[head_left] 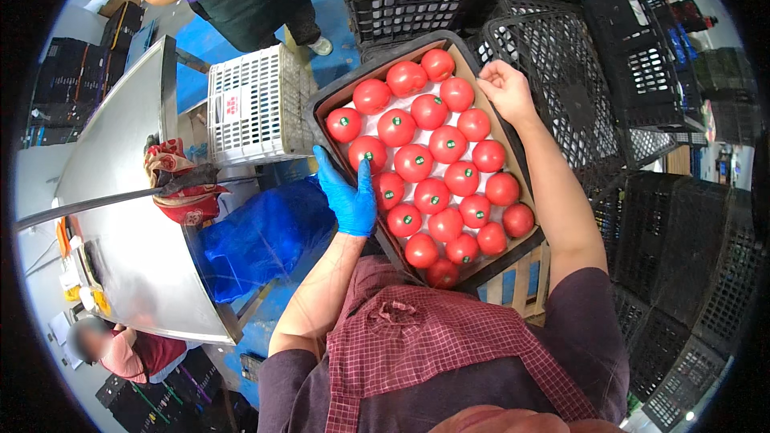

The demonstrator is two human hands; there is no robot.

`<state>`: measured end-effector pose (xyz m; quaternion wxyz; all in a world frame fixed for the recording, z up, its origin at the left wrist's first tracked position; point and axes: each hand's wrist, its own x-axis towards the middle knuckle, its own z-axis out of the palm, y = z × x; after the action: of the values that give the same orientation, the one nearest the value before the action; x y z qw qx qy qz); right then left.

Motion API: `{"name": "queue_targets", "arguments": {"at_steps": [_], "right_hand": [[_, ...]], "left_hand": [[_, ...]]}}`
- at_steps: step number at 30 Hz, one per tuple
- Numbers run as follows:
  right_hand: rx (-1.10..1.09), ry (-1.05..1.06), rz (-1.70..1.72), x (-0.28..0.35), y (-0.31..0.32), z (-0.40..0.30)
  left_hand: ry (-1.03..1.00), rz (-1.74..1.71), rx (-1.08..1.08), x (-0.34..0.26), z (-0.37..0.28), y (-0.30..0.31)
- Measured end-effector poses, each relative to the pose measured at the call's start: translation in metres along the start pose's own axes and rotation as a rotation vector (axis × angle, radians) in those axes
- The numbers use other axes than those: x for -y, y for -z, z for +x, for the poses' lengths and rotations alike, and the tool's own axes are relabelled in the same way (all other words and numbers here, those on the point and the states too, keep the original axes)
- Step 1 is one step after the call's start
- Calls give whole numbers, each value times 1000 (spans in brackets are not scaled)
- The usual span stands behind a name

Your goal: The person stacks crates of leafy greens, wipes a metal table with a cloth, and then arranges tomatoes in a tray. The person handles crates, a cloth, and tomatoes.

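Observation:
A black plastic crate (pixel 426 38) lined with brown cardboard lies in front of me, filled with red tomatoes (pixel 413 163) on white padding. Many tomatoes bear small green stickers. My left hand (pixel 350 198), in a blue glove, rests at the crate's left side, its thumb over the rim against a tomato and its fingers along the outer wall. At the upper right rim is my bare right hand (pixel 504 89), with its fingers curled together by the cardboard edge; whether it grips the liner or the rim cannot be told.
Stacked black crates (pixel 415 12) stand ahead and to the right. A white plastic basket (pixel 252 105) and a metal table (pixel 138 204) with red cloth (pixel 186 207) are left, near blue sheeting (pixel 271 234). A wooden pallet (pixel 523 279) lies below. Two people stand ahead-left and at the lower left.

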<state>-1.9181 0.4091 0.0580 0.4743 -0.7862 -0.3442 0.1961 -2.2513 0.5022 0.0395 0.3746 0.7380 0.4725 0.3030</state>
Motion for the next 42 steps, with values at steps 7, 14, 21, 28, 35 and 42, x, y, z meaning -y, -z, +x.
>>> {"name": "queue_targets", "arguments": {"at_steps": [7,14,21,28,35,42], "right_hand": [[-2,366,-388,34,-49,32],[-37,476,-622,37,-61,38],[51,406,-833,48,-76,30],[-184,480,-658,45,-75,21],[-257,611,-195,75,-70,-36],[-127,487,-242,74,-40,-33]], "left_hand": [[13,-2,5,2,-1,2],[-9,29,11,1,-1,1],[0,-21,7,1,0,2],[-146,141,-45,-7,8,12],[222,-724,375,-90,63,-32],[-123,-359,516,-90,119,-82]]}}
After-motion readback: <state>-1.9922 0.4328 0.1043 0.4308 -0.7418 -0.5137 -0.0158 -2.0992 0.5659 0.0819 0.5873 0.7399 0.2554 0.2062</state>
